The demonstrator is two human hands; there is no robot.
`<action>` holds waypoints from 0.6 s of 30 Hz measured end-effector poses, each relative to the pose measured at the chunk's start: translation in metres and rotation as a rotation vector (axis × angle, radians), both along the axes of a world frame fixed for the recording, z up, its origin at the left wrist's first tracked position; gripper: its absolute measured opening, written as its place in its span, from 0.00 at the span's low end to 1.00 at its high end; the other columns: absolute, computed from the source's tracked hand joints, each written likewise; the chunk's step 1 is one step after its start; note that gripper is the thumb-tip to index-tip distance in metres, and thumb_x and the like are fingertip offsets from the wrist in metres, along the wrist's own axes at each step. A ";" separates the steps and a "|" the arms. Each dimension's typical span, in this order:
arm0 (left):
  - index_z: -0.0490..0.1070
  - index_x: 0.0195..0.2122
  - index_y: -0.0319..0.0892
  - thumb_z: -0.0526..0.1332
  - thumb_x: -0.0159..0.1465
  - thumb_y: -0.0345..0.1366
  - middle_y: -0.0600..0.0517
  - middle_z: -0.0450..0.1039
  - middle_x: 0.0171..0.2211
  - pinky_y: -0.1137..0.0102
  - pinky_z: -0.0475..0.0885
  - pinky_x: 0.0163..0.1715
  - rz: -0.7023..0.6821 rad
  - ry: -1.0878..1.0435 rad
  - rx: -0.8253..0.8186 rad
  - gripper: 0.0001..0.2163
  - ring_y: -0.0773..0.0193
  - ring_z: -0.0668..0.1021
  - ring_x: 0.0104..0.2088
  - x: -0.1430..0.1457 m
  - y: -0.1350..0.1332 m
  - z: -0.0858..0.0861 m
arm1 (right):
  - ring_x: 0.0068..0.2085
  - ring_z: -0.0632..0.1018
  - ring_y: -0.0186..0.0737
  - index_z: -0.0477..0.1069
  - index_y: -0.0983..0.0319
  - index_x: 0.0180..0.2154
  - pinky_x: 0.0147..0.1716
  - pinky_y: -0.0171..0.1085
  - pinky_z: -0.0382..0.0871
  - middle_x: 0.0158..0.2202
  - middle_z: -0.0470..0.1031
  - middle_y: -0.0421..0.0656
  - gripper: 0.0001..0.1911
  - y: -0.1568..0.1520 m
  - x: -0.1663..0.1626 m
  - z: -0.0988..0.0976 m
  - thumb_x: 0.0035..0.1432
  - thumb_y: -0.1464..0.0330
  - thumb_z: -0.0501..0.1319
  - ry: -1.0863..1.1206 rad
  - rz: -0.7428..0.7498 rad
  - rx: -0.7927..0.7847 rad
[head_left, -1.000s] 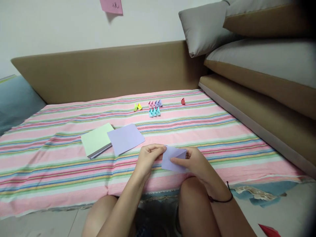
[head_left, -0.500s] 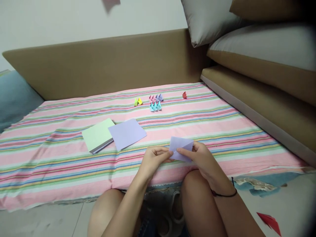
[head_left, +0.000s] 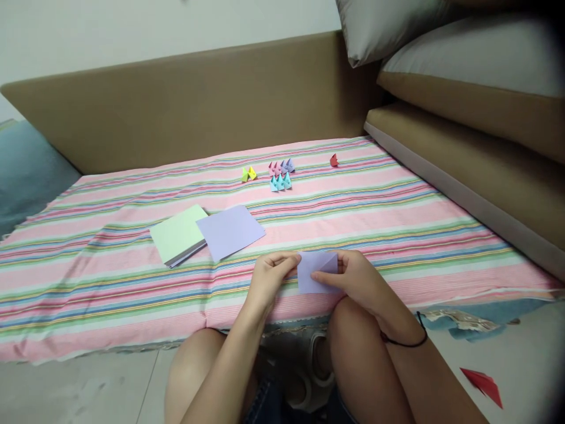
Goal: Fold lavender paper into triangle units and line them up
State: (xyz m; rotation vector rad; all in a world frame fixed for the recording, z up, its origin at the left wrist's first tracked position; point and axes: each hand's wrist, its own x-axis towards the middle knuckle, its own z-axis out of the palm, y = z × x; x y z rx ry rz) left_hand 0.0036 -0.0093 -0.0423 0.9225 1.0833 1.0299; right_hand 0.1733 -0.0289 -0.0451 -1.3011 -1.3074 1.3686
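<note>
Here both hands pinch one folded lilac paper (head_left: pixel 315 274) above the striped bedsheet's (head_left: pixel 397 235) near edge: the left hand (head_left: pixel 271 277) has its fingers closed narrowly on the left edge, and the right hand (head_left: pixel 357 280) clamps the right side with thumb on top.

The lilac sheet (head_left: pixel 315 272) pinched between the left hand (head_left: pixel 270 277) and the right hand (head_left: pixel 359 278) is thin matt paper, smooth, with one sharp crease. Under the grip lies a woven striped cloth (head_left: pixel 397 235), soft and dull. Left of the grip, the stack of sheets (head_left: pixel 180 241) and the loose lilac sheet (head_left: pixel 230 231) are the same flat, unglossed paper. Beyond the grip, the small folded pieces (head_left: pixel 278 175) are coloured paper. The backrest (head_left: pixel 198 106) looks like smooth matt leatherette.
</note>
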 end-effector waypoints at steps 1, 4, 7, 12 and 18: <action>0.80 0.26 0.39 0.71 0.47 0.39 0.50 0.78 0.25 0.74 0.72 0.30 0.032 0.004 0.004 0.09 0.67 0.77 0.26 -0.001 0.001 0.000 | 0.32 0.79 0.48 0.77 0.62 0.30 0.32 0.43 0.72 0.30 0.81 0.44 0.09 0.000 0.000 0.000 0.43 0.66 0.69 -0.015 0.009 0.002; 0.80 0.28 0.39 0.70 0.48 0.39 0.49 0.79 0.28 0.74 0.73 0.32 0.135 -0.015 0.001 0.10 0.66 0.78 0.30 -0.007 0.005 0.000 | 0.32 0.79 0.48 0.77 0.62 0.29 0.32 0.43 0.73 0.31 0.81 0.44 0.10 -0.003 -0.001 0.002 0.42 0.66 0.70 -0.020 0.039 -0.008; 0.79 0.30 0.39 0.69 0.50 0.41 0.49 0.79 0.29 0.72 0.74 0.36 0.169 -0.049 0.049 0.11 0.65 0.79 0.32 -0.011 0.006 0.003 | 0.36 0.80 0.48 0.76 0.63 0.33 0.36 0.43 0.73 0.35 0.81 0.45 0.14 -0.005 -0.004 0.004 0.42 0.65 0.70 0.096 -0.033 -0.031; 0.77 0.31 0.38 0.69 0.51 0.40 0.50 0.78 0.30 0.72 0.75 0.35 -0.064 -0.043 0.050 0.11 0.66 0.79 0.31 0.002 -0.003 0.003 | 0.37 0.79 0.43 0.75 0.62 0.34 0.37 0.38 0.73 0.35 0.81 0.43 0.17 -0.003 -0.010 0.012 0.40 0.65 0.73 0.290 -0.390 -0.004; 0.75 0.32 0.38 0.69 0.52 0.35 0.55 0.75 0.27 0.75 0.74 0.34 0.074 -0.089 0.147 0.09 0.71 0.77 0.27 0.014 -0.007 -0.002 | 0.31 0.77 0.37 0.75 0.61 0.32 0.30 0.33 0.69 0.29 0.78 0.38 0.13 -0.006 -0.011 0.014 0.41 0.66 0.72 0.280 -0.379 0.042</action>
